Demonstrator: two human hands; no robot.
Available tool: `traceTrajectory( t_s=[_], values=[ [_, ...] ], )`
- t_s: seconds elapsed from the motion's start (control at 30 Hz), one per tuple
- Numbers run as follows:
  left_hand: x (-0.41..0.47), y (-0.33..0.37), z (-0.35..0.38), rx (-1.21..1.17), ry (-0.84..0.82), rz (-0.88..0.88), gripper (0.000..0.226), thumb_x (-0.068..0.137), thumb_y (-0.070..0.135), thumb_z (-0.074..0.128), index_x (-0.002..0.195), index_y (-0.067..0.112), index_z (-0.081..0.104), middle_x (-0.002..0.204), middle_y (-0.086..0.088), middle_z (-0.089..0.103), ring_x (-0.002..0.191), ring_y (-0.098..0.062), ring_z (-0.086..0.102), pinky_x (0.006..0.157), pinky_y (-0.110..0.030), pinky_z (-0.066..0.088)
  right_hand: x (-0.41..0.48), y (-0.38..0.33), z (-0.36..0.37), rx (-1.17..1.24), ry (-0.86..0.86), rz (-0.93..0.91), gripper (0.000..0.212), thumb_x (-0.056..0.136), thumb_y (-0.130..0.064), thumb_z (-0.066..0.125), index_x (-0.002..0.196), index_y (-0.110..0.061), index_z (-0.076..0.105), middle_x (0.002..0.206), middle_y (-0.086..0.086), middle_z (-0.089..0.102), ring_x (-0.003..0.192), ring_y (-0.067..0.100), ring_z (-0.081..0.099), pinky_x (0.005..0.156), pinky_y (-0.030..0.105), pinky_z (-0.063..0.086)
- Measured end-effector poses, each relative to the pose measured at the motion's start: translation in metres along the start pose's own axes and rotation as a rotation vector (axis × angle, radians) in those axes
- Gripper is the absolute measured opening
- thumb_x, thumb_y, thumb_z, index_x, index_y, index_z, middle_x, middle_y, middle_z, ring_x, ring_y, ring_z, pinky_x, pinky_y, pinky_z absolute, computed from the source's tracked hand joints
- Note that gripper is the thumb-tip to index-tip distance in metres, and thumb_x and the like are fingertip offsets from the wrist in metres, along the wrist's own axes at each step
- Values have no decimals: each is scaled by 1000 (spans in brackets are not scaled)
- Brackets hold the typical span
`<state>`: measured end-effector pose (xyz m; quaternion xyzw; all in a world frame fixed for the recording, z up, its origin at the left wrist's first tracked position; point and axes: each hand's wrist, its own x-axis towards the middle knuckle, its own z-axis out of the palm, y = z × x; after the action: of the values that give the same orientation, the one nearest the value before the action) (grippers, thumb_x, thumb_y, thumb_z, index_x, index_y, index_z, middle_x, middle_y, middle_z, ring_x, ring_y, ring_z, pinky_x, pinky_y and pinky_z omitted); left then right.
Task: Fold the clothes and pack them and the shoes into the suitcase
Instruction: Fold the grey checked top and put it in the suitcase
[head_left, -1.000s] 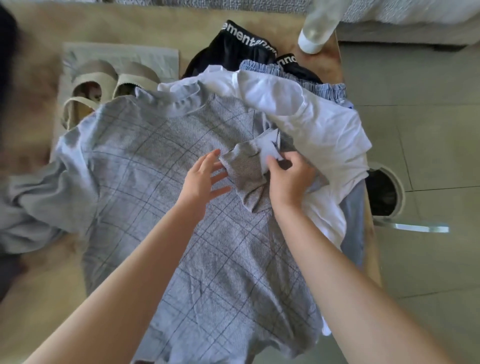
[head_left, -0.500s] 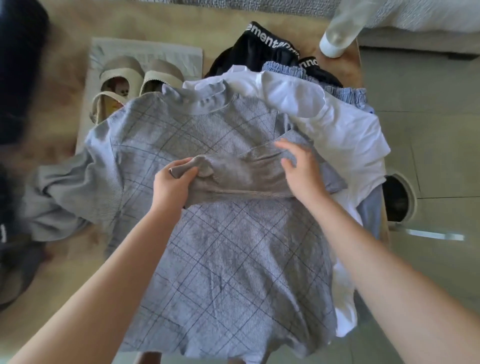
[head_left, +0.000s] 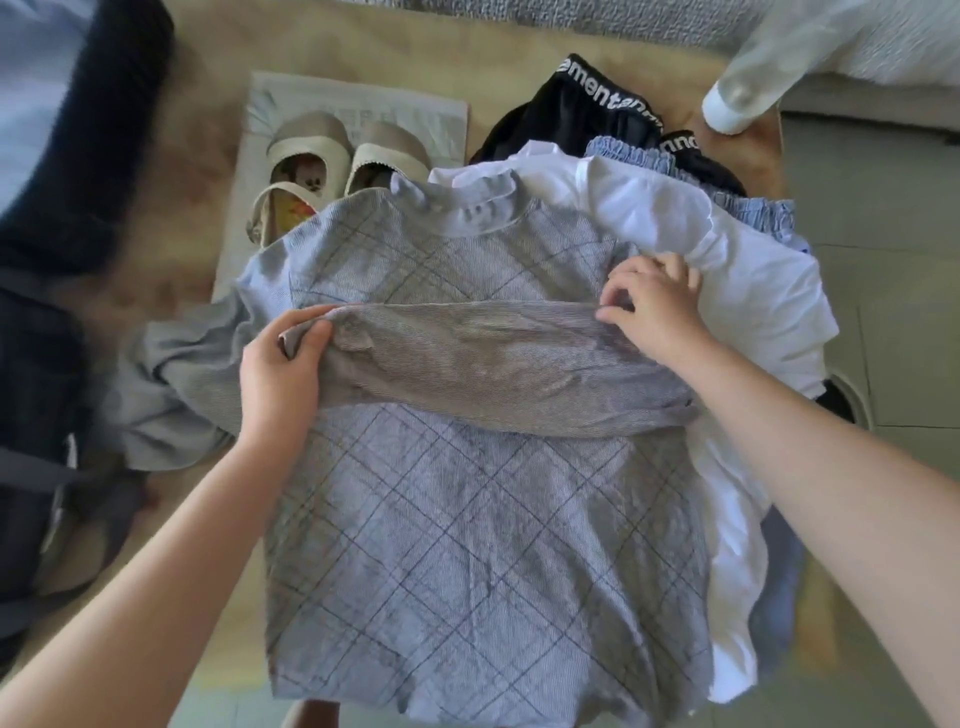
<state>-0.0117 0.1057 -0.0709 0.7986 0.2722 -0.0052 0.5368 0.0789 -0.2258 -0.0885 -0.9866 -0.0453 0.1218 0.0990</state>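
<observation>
Grey sweater (head_left: 467, 545) is lying mid-frame. Left hand (head_left: 280, 364) is gripping the cuff of its sleeve (head_left: 493, 358), folded across the chest; right hand (head_left: 654, 306) is pinching the sleeve at centre right. Risk: a tug could be dragging the loose white shirt (head_left: 753, 291) beneath, skewing the fold

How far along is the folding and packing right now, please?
Barely begun. Done: one sleeve lies folded across the grey sweater. In hand: the left hand grips that sleeve's cuff while the right hand pinches its shoulder end. Left: the other sleeve lies bunched, the white shirt, black garment and striped garment sit heaped behind, and the shoes stand on a cloth. Nothing shows as packed.
</observation>
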Motion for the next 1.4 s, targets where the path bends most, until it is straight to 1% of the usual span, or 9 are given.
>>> traceTrajectory(
  t_s=[0.13, 0.33, 0.5, 0.6, 0.77, 0.87, 1.03, 1.23, 1.4],
  values=[
    [8, 0, -2, 82, 98, 59, 14, 92, 24, 60, 100, 19, 70, 90, 8, 67, 90, -6, 58, 79, -11, 41, 12, 0, -8, 177, 310, 134, 15, 90, -30, 61, 95, -16, 62, 95, 2, 68, 108, 30, 52, 94, 24, 12],
    [18, 8, 2, 144, 242, 93, 16, 91, 27, 61, 101, 16, 67, 92, 7, 64, 85, -6, 55, 67, -5, 37, 24, -18, -2, -48, 380, 140, 18, 91, -28, 59, 102, -13, 62, 106, 9, 63, 116, 30, 42, 101, 32, 13],
    [29, 3, 3, 312, 278, 219, 47, 85, 25, 69, 126, 16, 49, 123, -2, 51, 114, -20, 46, 101, -32, 36, 4, -38, 15, -22, 276, 94, 47, 95, -26, 54, 139, -15, 44, 152, 7, 33, 138, 32, 27, 112, 47, 17],
    [20, 0, 5, 490, 280, 382, 53, 84, 19, 66, 133, 13, 46, 137, -12, 40, 128, -29, 33, 107, -33, 20, -30, -59, 31, 61, 98, -24, 62, 100, -43, 36, 153, -24, 12, 161, -1, -5, 148, 29, -2, 116, 45, -7],
    [1, -43, 22, 877, -195, 794, 54, 91, 25, 59, 142, 17, 44, 157, -8, 24, 147, -25, 7, 117, -48, 5, -58, -82, 74, -28, -214, -100, 75, 93, -63, 19, 144, -32, -26, 153, 2, -34, 141, 22, -30, 116, 44, -18],
    [12, -61, 17, 1058, -303, 798, 65, 90, 35, 59, 148, 18, 35, 160, -4, 14, 147, -14, -12, 116, -52, 3, -55, -84, 86, -49, -256, -63, 74, 96, -59, 24, 143, -31, -25, 154, 3, -31, 142, 24, -29, 117, 47, -13],
    [4, -49, 7, 790, -227, 811, 48, 91, 16, 62, 137, 12, 49, 153, -8, 33, 143, -26, 23, 118, -49, 15, -58, -102, 76, 27, -187, -33, 73, 99, -50, 32, 151, -24, -11, 157, 3, -25, 145, 25, -20, 117, 43, -11],
    [-19, -75, -50, 614, 53, 381, 48, 84, 0, 61, 130, 7, 51, 141, -14, 43, 128, -35, 39, 110, -48, 30, -87, -171, 77, 224, -59, -189, 63, 101, -36, 40, 154, -19, 11, 161, 2, -6, 148, 23, -5, 120, 39, -3],
    [4, -82, -92, 732, 95, 185, 67, 86, 6, 61, 146, 7, 30, 153, -19, 23, 139, -38, 21, 115, -48, 18, -102, -228, 94, 300, -29, -279, 55, 96, -30, 47, 147, -13, 35, 159, 8, 17, 145, 26, 16, 117, 41, 11]
  ],
)
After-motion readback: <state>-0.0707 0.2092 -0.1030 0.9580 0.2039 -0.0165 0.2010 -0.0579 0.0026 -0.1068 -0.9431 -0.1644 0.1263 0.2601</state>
